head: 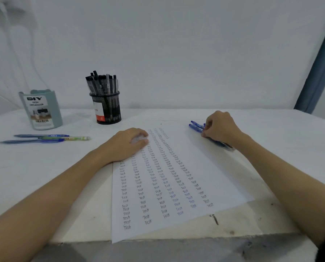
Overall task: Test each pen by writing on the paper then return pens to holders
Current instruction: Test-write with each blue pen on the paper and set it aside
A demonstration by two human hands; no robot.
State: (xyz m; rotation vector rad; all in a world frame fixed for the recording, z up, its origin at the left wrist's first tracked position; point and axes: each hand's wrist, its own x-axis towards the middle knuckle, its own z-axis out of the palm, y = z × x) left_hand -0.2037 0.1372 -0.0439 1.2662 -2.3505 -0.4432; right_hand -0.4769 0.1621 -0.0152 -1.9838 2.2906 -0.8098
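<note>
**A:** Writing first: what can you read?

**B:** The large white sheet of paper carries columns of the handwritten word "Test", dark on the left and bluer toward the right. The far rows are too small to read. The pale teal plastic desk organizer has a label reading "DIY DESK ORGANIZER" above a small photo and a barcode. The black wire-mesh pen cup has a red and white label, its print illegible.

**A:** What is in the holders?

**B:** The mesh cup is packed with upright black-capped pens. I cannot see inside the organizer.

**A:** And the hands?

**B:** The left hand lies palm down on the sheet's upper left part, fingers loosely curled and holding nothing. The right hand has its fingers curled over a bunch of blue pens lying on the white table just beside the paper's right edge. Its wrist hides their near ends.

**A:** Any other pens?

**B:** Two blue pens and a green one lie on the table at the left, in front of the organizer.
</note>
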